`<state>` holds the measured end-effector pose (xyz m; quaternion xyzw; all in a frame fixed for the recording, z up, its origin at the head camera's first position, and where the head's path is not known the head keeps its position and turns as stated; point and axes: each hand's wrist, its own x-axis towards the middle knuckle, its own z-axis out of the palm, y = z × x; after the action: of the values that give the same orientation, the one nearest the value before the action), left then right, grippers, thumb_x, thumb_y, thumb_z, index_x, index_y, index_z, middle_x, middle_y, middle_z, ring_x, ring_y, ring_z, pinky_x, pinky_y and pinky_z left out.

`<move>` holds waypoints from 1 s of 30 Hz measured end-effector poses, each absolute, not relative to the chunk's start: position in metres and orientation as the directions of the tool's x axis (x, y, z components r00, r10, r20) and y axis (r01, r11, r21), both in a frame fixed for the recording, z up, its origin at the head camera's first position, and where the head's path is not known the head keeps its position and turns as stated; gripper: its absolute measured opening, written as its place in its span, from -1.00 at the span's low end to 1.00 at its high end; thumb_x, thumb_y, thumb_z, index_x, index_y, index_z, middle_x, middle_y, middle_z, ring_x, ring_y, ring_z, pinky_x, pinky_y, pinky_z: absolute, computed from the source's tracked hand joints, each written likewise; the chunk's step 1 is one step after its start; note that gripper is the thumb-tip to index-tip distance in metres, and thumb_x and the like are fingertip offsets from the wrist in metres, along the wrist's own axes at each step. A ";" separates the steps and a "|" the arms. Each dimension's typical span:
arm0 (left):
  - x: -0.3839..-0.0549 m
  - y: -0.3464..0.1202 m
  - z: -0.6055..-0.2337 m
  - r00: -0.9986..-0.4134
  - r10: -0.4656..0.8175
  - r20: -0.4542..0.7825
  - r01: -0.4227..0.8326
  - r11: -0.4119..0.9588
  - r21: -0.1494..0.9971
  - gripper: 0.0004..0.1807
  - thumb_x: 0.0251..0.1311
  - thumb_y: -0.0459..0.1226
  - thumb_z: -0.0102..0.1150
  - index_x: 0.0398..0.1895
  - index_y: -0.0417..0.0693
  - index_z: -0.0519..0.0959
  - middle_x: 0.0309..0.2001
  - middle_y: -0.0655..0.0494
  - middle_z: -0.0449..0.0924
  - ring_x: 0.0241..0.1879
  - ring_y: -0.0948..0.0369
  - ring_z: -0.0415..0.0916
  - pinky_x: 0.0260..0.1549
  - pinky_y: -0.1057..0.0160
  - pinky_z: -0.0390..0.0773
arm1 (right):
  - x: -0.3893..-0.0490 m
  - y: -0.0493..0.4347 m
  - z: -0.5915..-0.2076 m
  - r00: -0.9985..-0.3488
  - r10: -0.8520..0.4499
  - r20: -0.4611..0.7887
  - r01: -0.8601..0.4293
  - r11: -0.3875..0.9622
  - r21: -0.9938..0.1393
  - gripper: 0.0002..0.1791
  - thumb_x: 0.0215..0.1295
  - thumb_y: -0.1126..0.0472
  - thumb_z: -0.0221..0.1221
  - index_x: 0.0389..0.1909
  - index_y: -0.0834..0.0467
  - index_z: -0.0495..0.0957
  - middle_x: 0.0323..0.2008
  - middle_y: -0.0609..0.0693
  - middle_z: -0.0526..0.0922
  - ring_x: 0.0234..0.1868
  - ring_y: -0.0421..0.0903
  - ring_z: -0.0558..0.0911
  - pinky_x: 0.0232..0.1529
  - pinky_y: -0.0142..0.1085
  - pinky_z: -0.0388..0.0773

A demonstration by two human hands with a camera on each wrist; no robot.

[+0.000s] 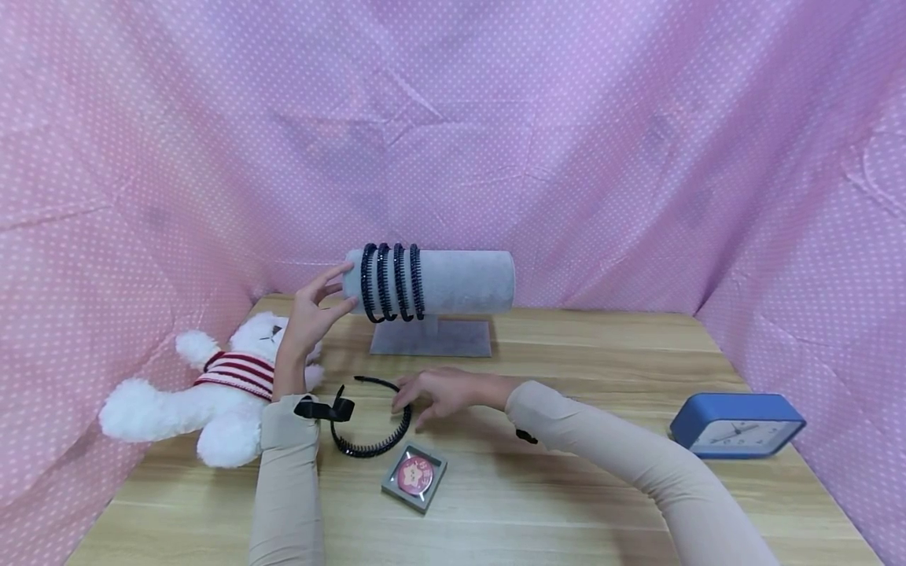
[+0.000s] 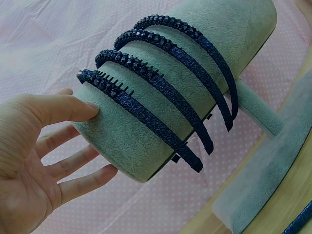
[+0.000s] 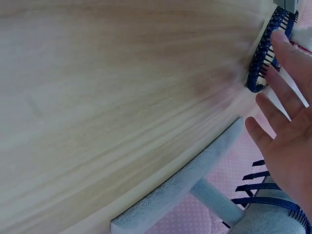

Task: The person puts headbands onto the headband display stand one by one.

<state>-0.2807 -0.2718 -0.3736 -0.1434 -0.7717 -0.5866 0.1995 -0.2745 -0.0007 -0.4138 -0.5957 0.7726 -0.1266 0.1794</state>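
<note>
My left hand (image 1: pixel 310 318) grips the left end of a grey, plush-covered roll-shaped headband stand (image 1: pixel 467 281), with the thumb along its side and the fingers around the end. Several dark beaded headbands (image 2: pixel 161 105) with comb teeth sit side by side on the roll, just beyond that hand's fingertips. On the table in front of the stand lies a loose black toothed headband (image 1: pixel 368 450). My right hand (image 1: pixel 442 391) is at its right side, with thumb and fingers spread apart around the band. In the right wrist view those fingers look nearly straight.
A white teddy bear (image 1: pixel 237 420) in a striped top lies beside my left forearm. A small grey square case with a pink round picture (image 1: pixel 414 475) lies nearer the front. At the right stands a blue clock (image 1: pixel 739 424). Pink dotted cloth (image 1: pixel 453 141) encloses the wooden table (image 1: pixel 566 503).
</note>
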 end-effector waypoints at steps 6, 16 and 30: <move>-0.281 -0.272 -0.374 -0.877 -0.008 0.481 0.461 0.270 0.845 -0.38 0.28 -0.51 0.26 0.43 -0.17 0.43 0.50 -0.14 0.32 0.18 0.25 0.47 0.01 0.53 0.61 | -0.276 0.001 -0.418 -0.205 -0.975 -0.087 -0.915 0.223 -0.337 -0.53 0.18 0.13 0.46 0.14 0.00 0.70 0.20 -0.06 0.68 0.47 0.03 0.40 0.55 -0.22 0.27; -0.280 -0.271 -0.373 -0.875 -0.004 0.484 0.467 0.259 0.846 -0.38 0.28 -0.50 0.26 0.42 -0.18 0.43 0.50 -0.16 0.31 0.16 0.31 0.47 -0.01 0.55 0.60 | -0.278 0.010 -0.425 -0.259 -0.964 -0.065 -0.915 0.266 -0.304 -0.63 0.11 0.13 0.51 -0.01 -0.07 0.77 -0.09 -0.12 0.66 -0.03 -0.25 0.52 -0.08 -0.57 0.47; -0.280 -0.272 -0.374 -0.875 -0.005 0.484 0.466 0.262 0.845 -0.39 0.29 -0.50 0.26 0.42 -0.18 0.43 0.49 -0.16 0.32 0.19 0.21 0.47 0.00 0.52 0.62 | -0.278 0.029 -0.425 -0.281 -0.960 -0.007 -0.905 0.268 -0.331 -0.77 0.13 0.27 0.46 -0.16 0.02 0.82 -0.10 -0.05 0.70 -0.01 -0.14 0.56 0.06 -0.47 0.54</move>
<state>-0.2797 -0.2720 -0.3737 -0.1499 -0.7687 -0.5888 0.1998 -0.2777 0.0286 -0.4248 -0.5904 0.7894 -0.1322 0.1034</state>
